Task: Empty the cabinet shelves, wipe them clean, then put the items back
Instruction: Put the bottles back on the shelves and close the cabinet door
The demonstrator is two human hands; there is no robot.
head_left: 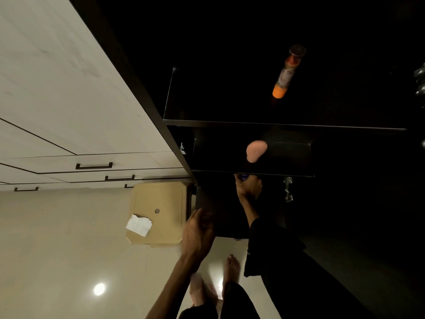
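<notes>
Pale wood-grain cabinet fronts (57,88) with dark bar handles (94,166) fill the left side, running down to a glossy cream tiled floor (57,238) that carries a bright lamp reflection (99,289). On that floor, close against the cabinet base, stands a tan plastic stool (158,210) with a small hole in its seat; a crumpled white cloth or tissue (138,225) lies on the seat's near corner.

Right of the stool, the left hand (197,236) hangs in the air with fingers loosely spread, holding nothing, just beside the stool's edge. Two bare feet (230,272) stand on the tiles below it.

Further right opens the dark cabinet (230,93). Its upper shelf (276,123) bears an orange-capped spray can (287,72), well apart from the side walls. The lower shelf (253,172) holds a pink rounded item (256,151) near its front lip. Just under that lip, the right hand (248,186) grips a small object with a blue part (243,177); what it is cannot be told. A metal hinge (288,189) shows to the right, and the far interior is too dark to read.
</notes>
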